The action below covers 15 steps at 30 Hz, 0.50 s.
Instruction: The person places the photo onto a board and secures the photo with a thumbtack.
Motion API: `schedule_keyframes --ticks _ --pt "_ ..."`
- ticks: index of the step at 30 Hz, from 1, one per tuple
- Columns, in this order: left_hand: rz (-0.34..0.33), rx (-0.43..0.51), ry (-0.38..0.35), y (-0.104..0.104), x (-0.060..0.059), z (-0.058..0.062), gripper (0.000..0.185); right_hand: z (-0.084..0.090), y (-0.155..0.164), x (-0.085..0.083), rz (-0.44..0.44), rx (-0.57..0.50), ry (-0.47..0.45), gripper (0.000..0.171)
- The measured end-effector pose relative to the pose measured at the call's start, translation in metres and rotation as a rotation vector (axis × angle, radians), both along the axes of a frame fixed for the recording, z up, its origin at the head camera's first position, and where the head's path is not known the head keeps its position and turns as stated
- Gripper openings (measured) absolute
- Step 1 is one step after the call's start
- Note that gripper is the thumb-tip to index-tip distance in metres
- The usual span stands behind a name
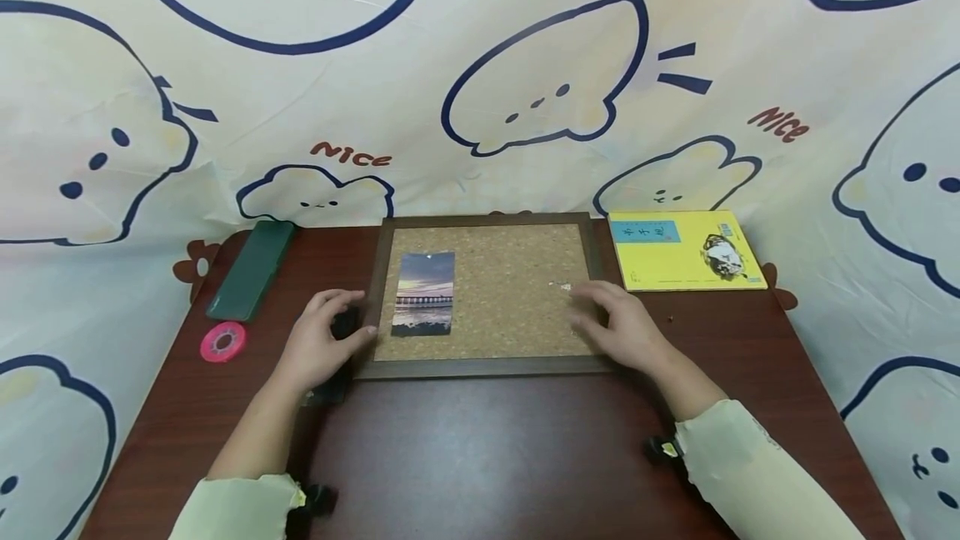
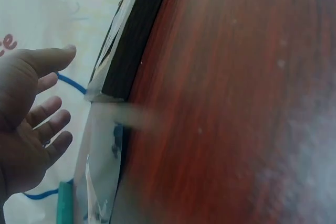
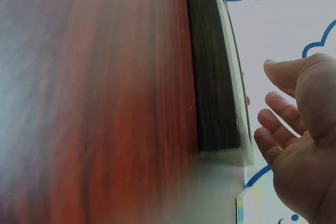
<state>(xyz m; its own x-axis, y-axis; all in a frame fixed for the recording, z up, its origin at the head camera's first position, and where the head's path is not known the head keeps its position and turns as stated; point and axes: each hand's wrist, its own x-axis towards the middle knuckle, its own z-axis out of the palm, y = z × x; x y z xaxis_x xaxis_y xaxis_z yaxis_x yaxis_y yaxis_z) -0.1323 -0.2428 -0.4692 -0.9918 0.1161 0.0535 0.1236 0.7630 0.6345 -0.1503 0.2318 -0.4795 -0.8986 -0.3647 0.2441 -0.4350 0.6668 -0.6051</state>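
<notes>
A cork board (image 1: 510,298) in a dark wooden frame (image 1: 480,367) lies flat on the brown table (image 1: 487,457). A photo of a pier at sunset (image 1: 424,293) is fixed to the board's left part. My left hand (image 1: 322,340) hovers at the frame's left edge over a small black object (image 1: 345,325); in the left wrist view this hand (image 2: 31,124) has spread fingers and holds nothing. My right hand (image 1: 618,323) rests with relaxed fingers on the board's lower right part, near a small pale bit (image 1: 561,285). The right wrist view shows that hand (image 3: 299,129) empty beside the frame (image 3: 210,77).
A yellow book (image 1: 682,250) lies at the back right. At the back left a green case (image 1: 251,269) lies next to a pink tape roll (image 1: 222,342). A printed cloth backdrop stands right behind the table.
</notes>
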Motion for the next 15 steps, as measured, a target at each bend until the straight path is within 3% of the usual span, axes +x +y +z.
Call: schedule_keyframes --ticks 15 --pt "0.134 -0.113 -0.101 -0.030 0.019 -0.002 0.071 -0.004 0.046 0.018 -0.100 0.060 0.051 0.029"
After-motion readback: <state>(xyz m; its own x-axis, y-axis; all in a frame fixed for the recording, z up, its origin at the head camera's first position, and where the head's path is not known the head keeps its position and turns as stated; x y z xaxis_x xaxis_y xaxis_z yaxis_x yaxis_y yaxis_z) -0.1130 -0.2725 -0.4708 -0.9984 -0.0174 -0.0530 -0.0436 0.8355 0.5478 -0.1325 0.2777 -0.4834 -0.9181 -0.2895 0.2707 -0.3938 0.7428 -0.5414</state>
